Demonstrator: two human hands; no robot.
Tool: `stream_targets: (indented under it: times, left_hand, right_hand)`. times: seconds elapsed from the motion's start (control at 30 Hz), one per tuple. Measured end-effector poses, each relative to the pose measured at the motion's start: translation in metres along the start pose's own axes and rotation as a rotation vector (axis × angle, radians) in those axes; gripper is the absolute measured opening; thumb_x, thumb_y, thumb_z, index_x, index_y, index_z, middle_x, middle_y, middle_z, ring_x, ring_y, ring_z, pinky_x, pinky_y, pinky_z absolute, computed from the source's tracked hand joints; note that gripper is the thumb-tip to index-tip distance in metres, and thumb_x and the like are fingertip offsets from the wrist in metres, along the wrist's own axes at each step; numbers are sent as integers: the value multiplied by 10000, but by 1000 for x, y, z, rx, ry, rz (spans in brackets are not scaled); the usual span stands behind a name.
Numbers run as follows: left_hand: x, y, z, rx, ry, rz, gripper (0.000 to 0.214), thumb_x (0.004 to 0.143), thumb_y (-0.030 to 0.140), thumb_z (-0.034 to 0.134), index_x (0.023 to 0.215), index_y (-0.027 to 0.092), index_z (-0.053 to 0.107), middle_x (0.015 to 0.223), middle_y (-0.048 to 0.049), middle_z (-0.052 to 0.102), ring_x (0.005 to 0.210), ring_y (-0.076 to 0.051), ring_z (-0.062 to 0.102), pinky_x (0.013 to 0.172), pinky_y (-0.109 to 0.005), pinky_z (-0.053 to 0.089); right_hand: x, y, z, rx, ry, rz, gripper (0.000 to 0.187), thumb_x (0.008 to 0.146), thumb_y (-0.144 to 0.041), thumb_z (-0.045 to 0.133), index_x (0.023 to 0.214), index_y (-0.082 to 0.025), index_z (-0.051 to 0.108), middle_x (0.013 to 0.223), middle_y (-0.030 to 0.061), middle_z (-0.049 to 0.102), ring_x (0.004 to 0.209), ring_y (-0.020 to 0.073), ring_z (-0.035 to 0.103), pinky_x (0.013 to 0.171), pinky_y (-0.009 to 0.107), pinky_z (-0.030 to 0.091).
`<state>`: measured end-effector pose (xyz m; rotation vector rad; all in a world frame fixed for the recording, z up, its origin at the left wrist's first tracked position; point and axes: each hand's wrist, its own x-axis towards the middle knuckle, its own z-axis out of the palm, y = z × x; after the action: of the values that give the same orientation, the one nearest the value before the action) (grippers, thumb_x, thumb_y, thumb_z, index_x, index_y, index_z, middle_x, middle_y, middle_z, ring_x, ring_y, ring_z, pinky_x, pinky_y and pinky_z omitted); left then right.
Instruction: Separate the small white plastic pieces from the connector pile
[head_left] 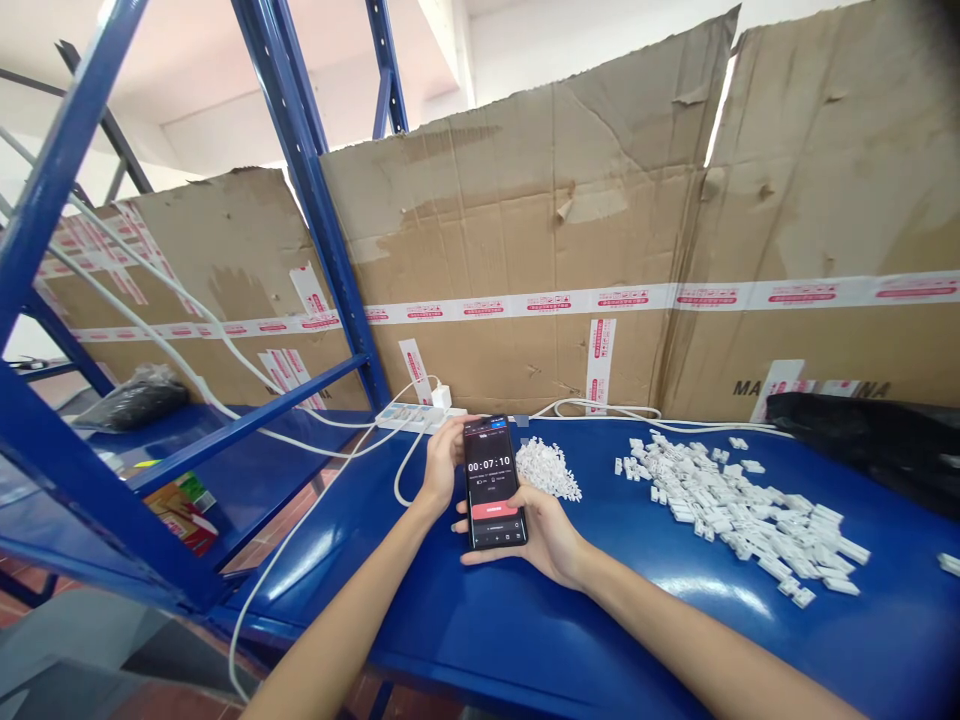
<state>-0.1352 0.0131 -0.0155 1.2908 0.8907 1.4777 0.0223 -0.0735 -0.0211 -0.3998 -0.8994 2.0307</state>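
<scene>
The phone, clasped at its 10 o'clock edge by the left hand and cradled at 5 o'clock by the right hand, should be held steady.

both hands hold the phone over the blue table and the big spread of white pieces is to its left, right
No: the head view shows the big spread of white pieces to the right of the phone, not its left. Both the left hand and the right hand do hold it over the blue table.
</scene>
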Motion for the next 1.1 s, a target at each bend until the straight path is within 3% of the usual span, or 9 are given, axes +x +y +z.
stream_targets:
  times: [0.7,0.9,1.1]
  left_hand:
    - [1,0,0,-6,5,17,306,820,372,531,979,168,694,889,-55,727,693,-185,654,549,-249,436]
    - [2,-1,-1,0,1,20,313,821,377,529,990,175,697,874,-49,723,693,-187,653,556,-254,448]
    - [3,-2,-1,-14,6,26,298,823,373,538,979,177,699,921,-53,728,747,-199,674,563,-250,452]
  right_hand:
    - [0,1,-1,2,-8,1,367,797,-200,530,1163,-166,530,1002,109,699,996,325,677,880,646,481]
    - [1,1,-1,22,-5,24,332,860,-342,522,1112,-136,586,1021,133,695,1003,320,669,912,635,463]
    - [2,-2,0,45,-21,46,480,914,-547,449,1146,-153,593,1001,128,688,985,310,673,925,639,438]
